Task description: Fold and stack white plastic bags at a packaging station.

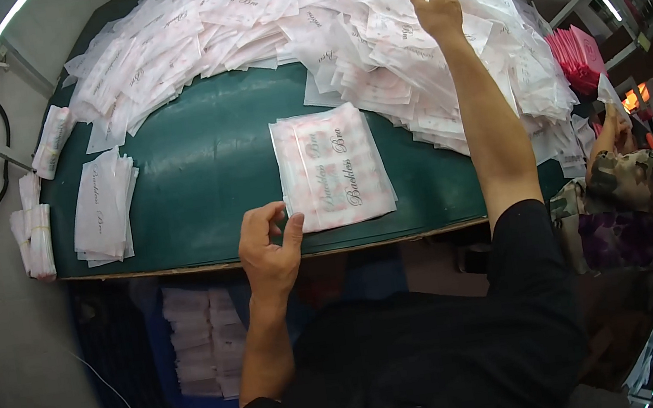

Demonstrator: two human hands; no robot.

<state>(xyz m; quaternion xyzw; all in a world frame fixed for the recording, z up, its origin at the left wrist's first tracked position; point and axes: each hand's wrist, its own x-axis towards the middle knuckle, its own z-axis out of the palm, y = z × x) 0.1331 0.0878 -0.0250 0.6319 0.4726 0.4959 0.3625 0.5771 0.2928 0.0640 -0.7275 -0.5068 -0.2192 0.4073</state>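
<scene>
I count two bare hands, a left hand [266,250] near the middle and a right hand [439,9] at upper right. There's one green table [204,163], one centre stack [331,174], one left stack [100,206], at least three rolled bundles [52,142] at far left, one top heap [233,12] of bags beyond counting, one blue crate [209,404] lower left, and one co-worker [635,198] at right.
</scene>
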